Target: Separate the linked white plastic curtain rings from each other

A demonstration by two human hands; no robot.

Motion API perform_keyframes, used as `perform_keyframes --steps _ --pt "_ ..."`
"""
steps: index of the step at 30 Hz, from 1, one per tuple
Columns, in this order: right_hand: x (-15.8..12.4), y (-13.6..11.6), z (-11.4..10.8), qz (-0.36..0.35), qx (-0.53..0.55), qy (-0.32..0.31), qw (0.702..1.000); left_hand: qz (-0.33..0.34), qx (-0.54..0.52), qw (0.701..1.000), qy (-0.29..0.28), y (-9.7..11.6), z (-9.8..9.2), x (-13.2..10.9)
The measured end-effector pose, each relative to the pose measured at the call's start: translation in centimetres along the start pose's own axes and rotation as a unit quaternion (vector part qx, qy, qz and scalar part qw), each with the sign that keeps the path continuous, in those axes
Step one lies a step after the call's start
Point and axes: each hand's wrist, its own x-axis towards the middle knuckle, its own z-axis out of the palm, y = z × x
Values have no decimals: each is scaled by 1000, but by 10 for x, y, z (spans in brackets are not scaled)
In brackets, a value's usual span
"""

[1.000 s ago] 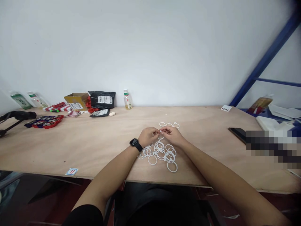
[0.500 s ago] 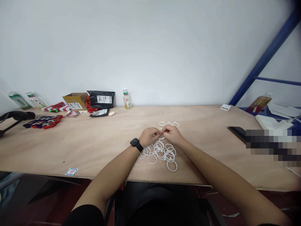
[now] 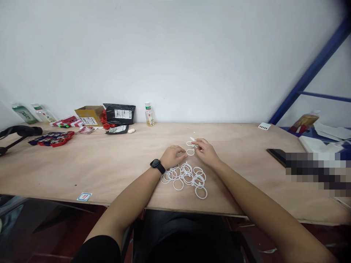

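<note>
My right hand (image 3: 206, 151) pinches a white curtain ring (image 3: 192, 138), seen nearly edge-on, above other white rings at the far end of the group. One of these, a white ring (image 3: 190, 152), lies flat between my two hands. My left hand (image 3: 172, 156) rests near the table with fingers slightly apart and nothing visible in them; a black watch (image 3: 155, 163) is on its wrist. Closer to me lies an overlapping pile of white curtain rings (image 3: 188, 178) with small eyelets. My right hand hides part of the far rings.
On the wooden table (image 3: 109, 171), a bottle (image 3: 149, 115), black parcel (image 3: 120, 114) and open carton (image 3: 89, 116) stand along the wall. Red and blue items (image 3: 52, 139) lie left, a phone (image 3: 276, 156) right. A numbered card (image 3: 84, 197) marks the front edge.
My hands have moved apart. The right hand has shifted away from me with a ring from between them; the left has let go and drawn slightly left.
</note>
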Motion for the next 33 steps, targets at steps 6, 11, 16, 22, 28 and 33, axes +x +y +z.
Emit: perform_keyframes --steps 6,11,16,22,28,33 --pt "-1 12 -1 47 -106 -105 988 3 49 989 -137 3 4 -3" --pt "0 5 -4 70 -141 -106 982 -34 75 987 -141 -2 6 -2" --pt "-1 -4 -2 52 -47 -101 992 -44 88 987 -129 -3 6 -1" --pt "-4 -17 9 37 31 -164 985 -72 58 994 -52 2 3 0" --pt "-5 -20 10 49 96 -176 978 -62 5 998 11 2 3 0" --pt "-3 -18 12 98 186 -109 972 -50 -18 998 14 5 3 1"
